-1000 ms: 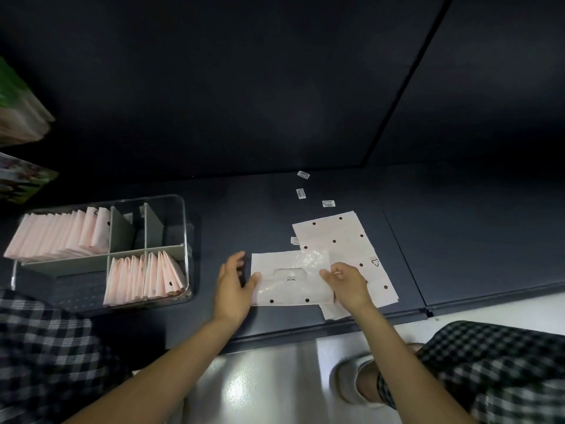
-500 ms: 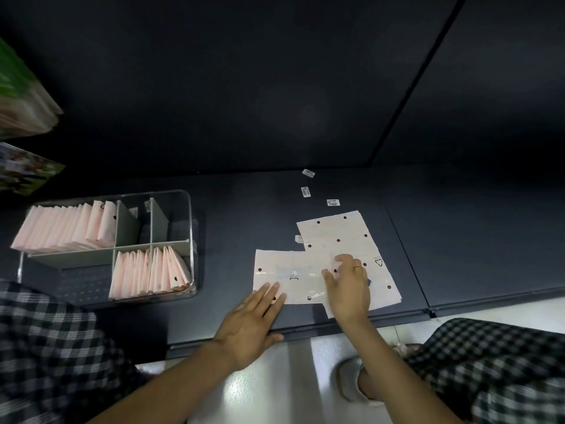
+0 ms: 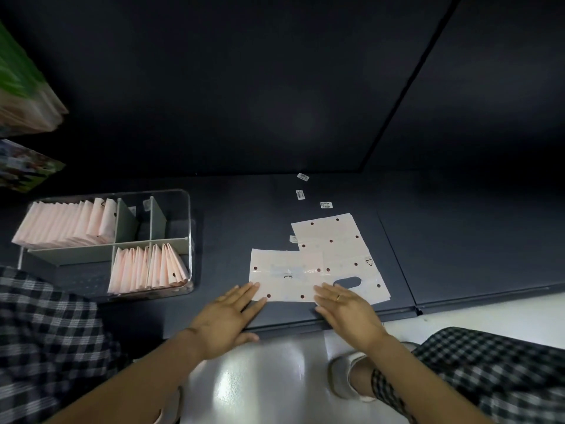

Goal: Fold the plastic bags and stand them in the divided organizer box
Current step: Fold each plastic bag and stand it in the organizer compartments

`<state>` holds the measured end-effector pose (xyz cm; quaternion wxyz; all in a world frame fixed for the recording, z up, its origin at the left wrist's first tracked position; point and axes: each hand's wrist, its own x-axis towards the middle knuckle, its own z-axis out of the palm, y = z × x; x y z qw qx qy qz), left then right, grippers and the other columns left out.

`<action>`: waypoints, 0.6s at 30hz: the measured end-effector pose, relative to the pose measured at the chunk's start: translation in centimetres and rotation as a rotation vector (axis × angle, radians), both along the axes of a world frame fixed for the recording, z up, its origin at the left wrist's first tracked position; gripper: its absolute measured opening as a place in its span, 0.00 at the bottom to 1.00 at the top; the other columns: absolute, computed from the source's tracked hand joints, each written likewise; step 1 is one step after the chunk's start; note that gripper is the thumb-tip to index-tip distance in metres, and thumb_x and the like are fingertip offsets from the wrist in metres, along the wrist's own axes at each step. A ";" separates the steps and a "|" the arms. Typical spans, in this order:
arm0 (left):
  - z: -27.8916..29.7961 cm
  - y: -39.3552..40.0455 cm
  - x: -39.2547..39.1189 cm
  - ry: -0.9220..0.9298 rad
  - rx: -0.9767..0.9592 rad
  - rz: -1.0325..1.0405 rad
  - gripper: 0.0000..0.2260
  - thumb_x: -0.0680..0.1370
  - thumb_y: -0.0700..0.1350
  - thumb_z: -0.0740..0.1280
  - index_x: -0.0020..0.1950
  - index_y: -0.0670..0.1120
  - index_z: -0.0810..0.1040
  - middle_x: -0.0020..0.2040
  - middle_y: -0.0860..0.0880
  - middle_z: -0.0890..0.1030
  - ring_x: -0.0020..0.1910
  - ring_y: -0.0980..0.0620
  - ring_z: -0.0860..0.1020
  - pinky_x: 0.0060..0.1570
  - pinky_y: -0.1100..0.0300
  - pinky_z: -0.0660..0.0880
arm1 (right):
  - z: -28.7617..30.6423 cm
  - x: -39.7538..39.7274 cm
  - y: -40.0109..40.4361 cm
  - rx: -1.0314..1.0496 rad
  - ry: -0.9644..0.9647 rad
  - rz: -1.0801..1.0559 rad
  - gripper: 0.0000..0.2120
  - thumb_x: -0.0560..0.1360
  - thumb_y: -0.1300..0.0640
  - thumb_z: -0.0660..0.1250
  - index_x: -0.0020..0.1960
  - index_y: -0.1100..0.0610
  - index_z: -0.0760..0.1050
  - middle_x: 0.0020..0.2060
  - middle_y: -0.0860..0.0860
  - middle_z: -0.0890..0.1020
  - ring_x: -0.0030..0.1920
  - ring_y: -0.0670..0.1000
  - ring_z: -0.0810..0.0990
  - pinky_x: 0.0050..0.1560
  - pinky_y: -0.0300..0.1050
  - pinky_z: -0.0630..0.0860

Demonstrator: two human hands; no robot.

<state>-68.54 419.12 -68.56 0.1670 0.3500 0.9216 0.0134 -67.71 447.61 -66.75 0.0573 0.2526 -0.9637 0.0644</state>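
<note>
Desk (image 3: 232,209): a dark, matte, flat surface with panel seams; it carries everything and drops at its near edge to a glossy pale floor.

Organizer box (image 3: 189,228): clear plastic with rounded corners and grey dividers, at the left of the desk. Judged from this, the task is well along but not finished.

Done so far: the far-left compartment holds a long row of folded bags (image 3: 65,224), pink and standing on edge; the near-right compartment holds a second row (image 3: 146,270), fanned and leaning. The narrow far compartments between the dividers look unfilled, as far as can be seen.

Left to do: the plastic bag (image 3: 284,275) now in work lies flat on the desk, well apart from the box, with a further flat bag (image 3: 336,243) partly under it, its handle cut-out showing near the right hand. Both still need folding and standing up.

Bag material: thin, pale pink film with dark dots and a faint sheen; it looks limp and slippery.

Left hand (image 3: 227,316): flat and spread, fingertips pressing the bag's near-left corner.

Right hand (image 3: 345,310): flat, fingers straight, resting on the near edge of the bags; it wears a ring.

Labels (image 3: 326,205): a few small white stickers scattered farther back.
</note>
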 end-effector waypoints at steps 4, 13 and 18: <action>0.7 -1.1 -0.9 0.034 0.087 0.041 0.29 0.79 0.64 0.51 0.76 0.51 0.58 0.78 0.50 0.49 0.77 0.52 0.45 0.70 0.57 0.31 | 1.3 -0.7 0.8 0.011 -0.126 -0.020 0.04 0.70 0.53 0.74 0.40 0.53 0.85 0.51 0.47 0.84 0.55 0.47 0.82 0.54 0.42 0.79; 0.6 1.0 -2.9 0.078 0.265 0.158 0.19 0.78 0.59 0.61 0.61 0.48 0.71 0.75 0.50 0.62 0.73 0.52 0.63 0.72 0.61 0.56 | 1.1 -2.5 -0.4 0.198 -0.120 0.070 0.11 0.63 0.51 0.76 0.40 0.56 0.79 0.36 0.51 0.81 0.36 0.51 0.81 0.35 0.37 0.77; 1.2 2.0 -3.5 0.249 0.260 0.114 0.21 0.62 0.58 0.78 0.48 0.48 0.81 0.52 0.48 0.82 0.46 0.49 0.82 0.45 0.60 0.78 | 0.2 -2.7 -2.1 0.278 0.016 0.113 0.09 0.54 0.61 0.74 0.30 0.54 0.75 0.26 0.50 0.76 0.26 0.51 0.74 0.26 0.37 0.72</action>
